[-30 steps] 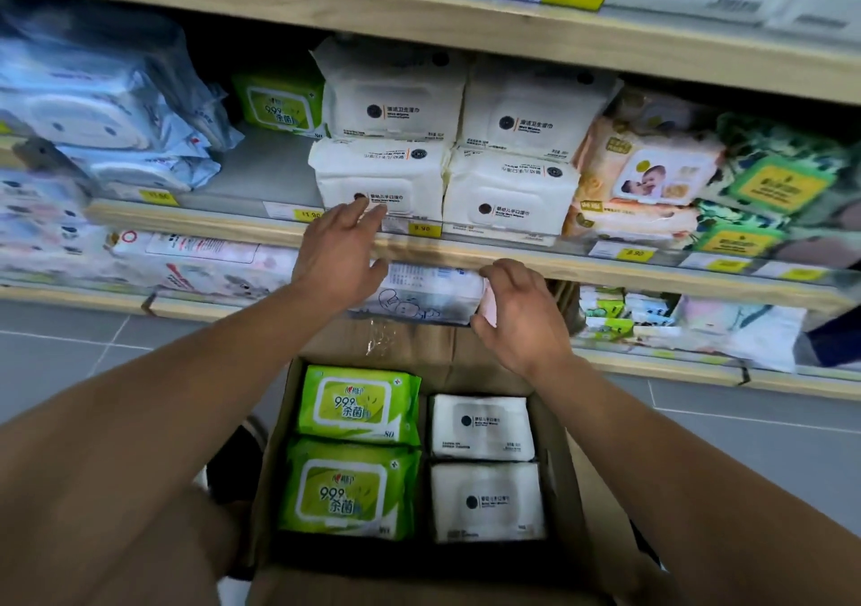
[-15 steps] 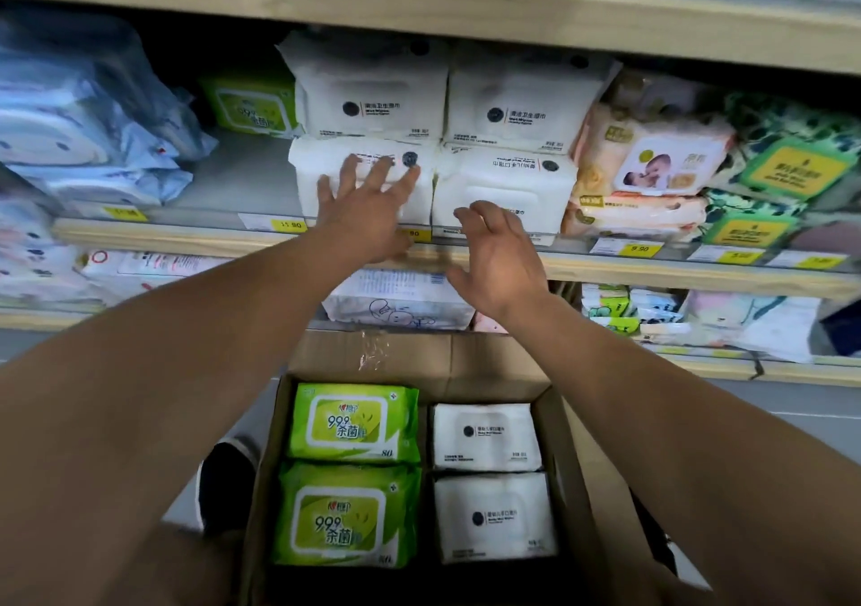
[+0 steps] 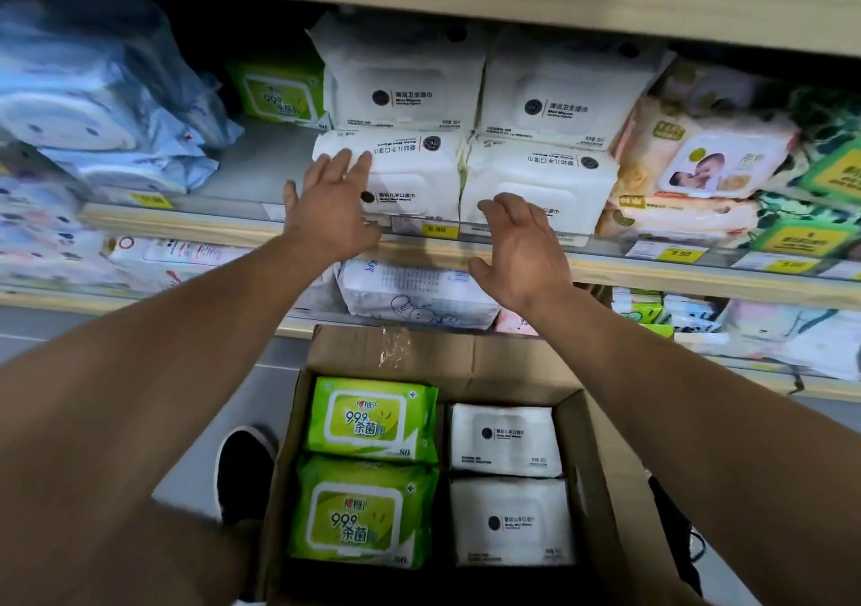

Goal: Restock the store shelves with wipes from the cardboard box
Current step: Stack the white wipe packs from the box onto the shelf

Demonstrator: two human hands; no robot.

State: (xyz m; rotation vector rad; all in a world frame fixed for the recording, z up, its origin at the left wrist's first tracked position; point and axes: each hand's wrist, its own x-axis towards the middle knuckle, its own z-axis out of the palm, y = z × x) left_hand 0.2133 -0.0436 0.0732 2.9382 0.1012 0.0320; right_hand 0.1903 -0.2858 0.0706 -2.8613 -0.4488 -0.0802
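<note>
An open cardboard box (image 3: pixel 601 475) sits below me holding two green wipe packs (image 3: pixel 370 419) on the left and two white wipe packs (image 3: pixel 505 440) on the right. White wipe packs (image 3: pixel 536 186) are stacked two high on the middle shelf (image 3: pixel 186 225). My left hand (image 3: pixel 333 207) is spread open, fingers against the lower left white pack. My right hand (image 3: pixel 522 242) hovers open in front of the shelf edge, just below the lower right white pack. Neither hand holds anything.
Blue packs (image 3: pixel 84 106) lie at the shelf's left, a lone green pack (image 3: pixel 279 92) stands behind, and baby-print and green packs (image 3: pixel 713 167) fill the right. A lower shelf carries more packs (image 3: pixel 419 298). A dark shoe (image 3: pixel 244 470) rests on the grey floor beside the box.
Both hands rose from the lower shelf's pack to the middle shelf's front. The left hand spread against the white pack and the right hand opened.
</note>
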